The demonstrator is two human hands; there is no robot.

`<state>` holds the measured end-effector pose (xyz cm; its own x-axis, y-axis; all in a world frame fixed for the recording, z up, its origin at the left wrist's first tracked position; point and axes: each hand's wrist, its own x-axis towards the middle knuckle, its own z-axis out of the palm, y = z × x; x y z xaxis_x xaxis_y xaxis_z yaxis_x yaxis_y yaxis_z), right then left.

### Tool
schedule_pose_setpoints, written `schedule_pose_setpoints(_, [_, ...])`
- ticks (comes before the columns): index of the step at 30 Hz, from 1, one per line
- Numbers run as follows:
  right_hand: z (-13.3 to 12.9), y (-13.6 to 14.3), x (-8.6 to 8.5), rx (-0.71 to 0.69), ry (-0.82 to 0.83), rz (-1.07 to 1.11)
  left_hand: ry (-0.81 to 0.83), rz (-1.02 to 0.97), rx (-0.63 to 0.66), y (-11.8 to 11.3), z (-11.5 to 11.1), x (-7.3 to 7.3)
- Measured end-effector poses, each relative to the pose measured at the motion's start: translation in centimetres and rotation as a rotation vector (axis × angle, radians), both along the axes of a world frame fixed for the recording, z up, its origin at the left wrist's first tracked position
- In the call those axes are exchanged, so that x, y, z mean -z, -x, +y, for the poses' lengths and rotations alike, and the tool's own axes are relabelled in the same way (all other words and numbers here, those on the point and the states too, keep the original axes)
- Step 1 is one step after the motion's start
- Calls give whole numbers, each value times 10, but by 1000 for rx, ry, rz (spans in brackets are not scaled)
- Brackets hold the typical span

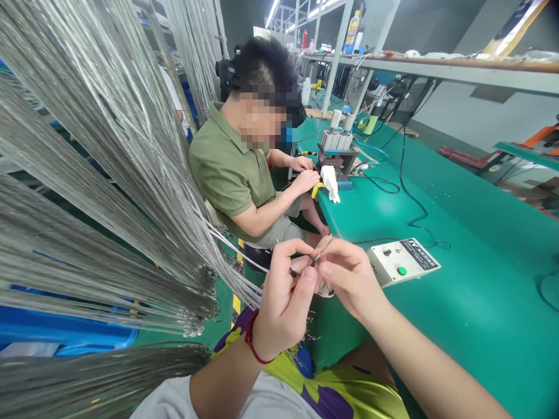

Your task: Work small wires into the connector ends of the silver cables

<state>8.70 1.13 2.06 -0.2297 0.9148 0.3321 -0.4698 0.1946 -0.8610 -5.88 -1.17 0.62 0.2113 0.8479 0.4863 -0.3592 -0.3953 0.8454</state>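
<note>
Thin wire (323, 251), pinched up close.
I see the left hand (283, 299) and right hand (356, 276), both with fingers (304, 286) clamped on it, near the tabletop's (480, 291) edge, left of the white box (388, 265).

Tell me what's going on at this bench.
The person wearing the camera holds a thin metallic strand up in front of them, with the left grip and right grip close together on it. A control box with a green button sits nearby on the green table. Beyond, a co-worker works at a benchtop press; what they handle is too small to tell. Silvery cables fill the left side.
</note>
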Motion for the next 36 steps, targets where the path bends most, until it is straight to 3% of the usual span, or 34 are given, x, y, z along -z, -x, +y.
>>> schedule_pose_setpoints(3, [-2, 3, 2, 1, 13, 27, 48, -21, 47, 1, -1, 0])
schedule_pose_setpoints(9, [0, -1, 10, 168, -47, -53, 79, 1, 93, 1, -3, -1])
schedule_pose_setpoints(16, [-3, -5, 5, 203, -149, -86, 70, 44, 116, 2, -2, -2])
schedule_pose_setpoints(24, [-19, 6, -20, 95, 143, 114, 97, 52, 109, 2, 0, -6])
schedule_pose_setpoints(36, [-16, -9, -32, 199, 170, 151, 146, 134, 136, 2, -3, -11])
